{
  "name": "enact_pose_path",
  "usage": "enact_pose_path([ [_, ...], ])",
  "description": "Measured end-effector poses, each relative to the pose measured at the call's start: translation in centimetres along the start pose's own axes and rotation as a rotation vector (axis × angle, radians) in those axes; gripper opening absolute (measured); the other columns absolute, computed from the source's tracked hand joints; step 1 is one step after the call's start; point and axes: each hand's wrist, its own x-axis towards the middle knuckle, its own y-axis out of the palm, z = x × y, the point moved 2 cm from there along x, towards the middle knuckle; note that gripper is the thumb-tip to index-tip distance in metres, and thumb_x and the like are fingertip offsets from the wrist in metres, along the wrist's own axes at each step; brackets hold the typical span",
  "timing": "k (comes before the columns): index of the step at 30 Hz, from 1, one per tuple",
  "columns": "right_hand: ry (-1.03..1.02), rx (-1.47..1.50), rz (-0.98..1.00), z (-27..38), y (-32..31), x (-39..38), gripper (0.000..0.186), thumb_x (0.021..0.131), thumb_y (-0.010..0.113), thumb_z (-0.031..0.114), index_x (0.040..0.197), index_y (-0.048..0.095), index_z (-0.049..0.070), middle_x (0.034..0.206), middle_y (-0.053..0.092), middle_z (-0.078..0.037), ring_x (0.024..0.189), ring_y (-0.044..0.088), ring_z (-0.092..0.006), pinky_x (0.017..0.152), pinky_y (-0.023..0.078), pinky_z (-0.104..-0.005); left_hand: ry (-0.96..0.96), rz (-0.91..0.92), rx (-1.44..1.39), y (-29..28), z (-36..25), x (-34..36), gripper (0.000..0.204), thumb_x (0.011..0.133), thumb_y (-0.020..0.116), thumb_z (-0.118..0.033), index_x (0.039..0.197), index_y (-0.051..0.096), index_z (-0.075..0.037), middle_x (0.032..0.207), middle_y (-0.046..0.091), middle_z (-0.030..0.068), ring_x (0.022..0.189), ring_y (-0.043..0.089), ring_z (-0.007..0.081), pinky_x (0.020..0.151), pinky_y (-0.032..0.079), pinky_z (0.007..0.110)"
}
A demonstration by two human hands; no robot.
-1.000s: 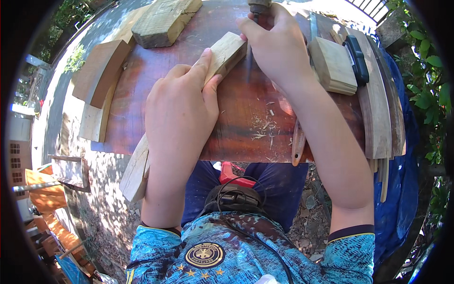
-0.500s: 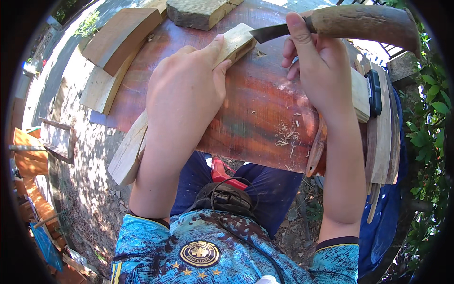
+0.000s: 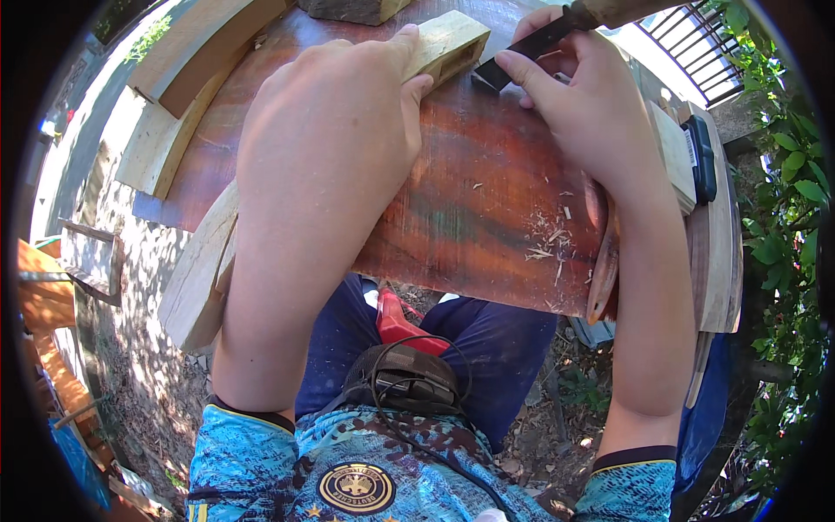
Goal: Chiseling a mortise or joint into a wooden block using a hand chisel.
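Note:
My left hand (image 3: 326, 130) is closed over a pale length of wood (image 3: 457, 36) and presses it onto the table. A slot shows in the side of its far end. The wood runs under my left forearm, and its near end sticks out past the table edge. My right hand (image 3: 587, 100) grips a chisel (image 3: 541, 42) by its dark flat blade, thumb on one side and fingers on the other. The blade's tip is just right of the slotted end; I cannot tell whether they touch. The wooden handle slants up to the right, cut off by the frame.
Shavings (image 3: 552, 239) lie on the reddish tabletop (image 3: 470, 174). Curved wood blocks (image 3: 209, 48) sit at the left and a dark block (image 3: 357, 7) at the far edge. On the right are a black plastic object (image 3: 700, 159), stacked boards (image 3: 713, 261) and a brown wooden handle (image 3: 603, 274).
The chisel has come down and turned, with its flat blade now showing and its handle mostly out of frame. My right fingers have shifted onto the blade. The view has moved nearer the table.

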Motion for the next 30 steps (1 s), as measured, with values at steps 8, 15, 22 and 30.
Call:
enact_pose_path([
  [8, -0.137, 0.151, 0.084, -3.7, 1.5, 1.3, 0.028, 0.094, 0.077, 0.026, 0.109, 0.071, 0.002, 0.093, 0.076, -0.01, 0.086, 0.076, -0.0174, 0.074, 0.058, -0.0295, 0.002, -0.049, -0.02, 0.6, 0.4, -0.1, 0.035, 0.093, 0.069, -0.029, 0.124, 0.076, -0.014, 0.097, 0.075, 0.0189, 0.09, 0.071, 0.0372, 0.086, 0.055, 0.047],
  [15, -0.491, -0.205, -0.118, -1.3, 2.1, 1.5, 0.019, 0.086, 0.076, 0.013, 0.083, 0.066, -0.002, 0.081, 0.069, -0.023, 0.077, 0.067, -0.0428, 0.068, 0.053, -0.0474, 0.028, -0.046, -0.017, 0.6, 0.7, -0.2, 0.033, 0.093, 0.069, -0.027, 0.121, 0.076, -0.011, 0.093, 0.074, 0.0175, 0.087, 0.071, 0.0364, 0.082, 0.057, 0.047],
  [22, -0.355, -0.108, -0.092, -1.5, 2.5, 0.5, 0.024, 0.085, 0.078, 0.015, 0.078, 0.064, -0.003, 0.073, 0.065, -0.023, 0.071, 0.066, -0.0436, 0.065, 0.051, -0.0483, 0.028, -0.023, -0.047, 0.9, 0.6, -0.1, 0.032, 0.094, 0.068, -0.027, 0.121, 0.076, -0.011, 0.093, 0.074, 0.0183, 0.089, 0.071, 0.0372, 0.082, 0.056, 0.048],
  [30, -0.27, -0.221, -0.103, -2.5, 1.9, 1.2, 0.02, 0.091, 0.078, 0.022, 0.095, 0.077, 0.003, 0.082, 0.076, -0.014, 0.07, 0.074, -0.0228, 0.067, 0.057, -0.033, 0.009, -0.013, -0.051, 0.6, 0.5, 0.0, 0.035, 0.095, 0.067, -0.028, 0.125, 0.075, -0.013, 0.094, 0.074, 0.0202, 0.09, 0.071, 0.0381, 0.084, 0.056, 0.048],
])
